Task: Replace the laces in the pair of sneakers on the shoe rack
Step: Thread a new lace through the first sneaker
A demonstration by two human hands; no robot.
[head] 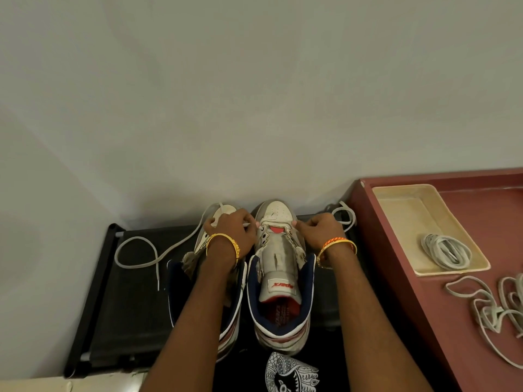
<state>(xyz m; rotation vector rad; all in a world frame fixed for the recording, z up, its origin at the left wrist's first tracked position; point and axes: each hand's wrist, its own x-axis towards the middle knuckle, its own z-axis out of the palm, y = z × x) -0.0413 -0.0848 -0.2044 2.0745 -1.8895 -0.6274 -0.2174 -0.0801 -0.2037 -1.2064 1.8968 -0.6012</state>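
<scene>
Threading a fresh lace through the lowest eyelets of a sneaker on the rack.

My left hand (230, 226) and right hand (321, 229) each pinch an end of the flat, off-white cotton lace (135, 250) at the toe end of the worn white, navy and red high-top sneaker (280, 267), which stands beside its partner (198, 278) on the black fabric-topped shoe rack (127, 306). The lace looks limp and light, likely to twist, so I judge the stiff tips the best hold. Beyond, loose grey laces (492, 309) lie on the maroon cabinet top (467, 349), another coiled in a cream tray (396, 202).
</scene>
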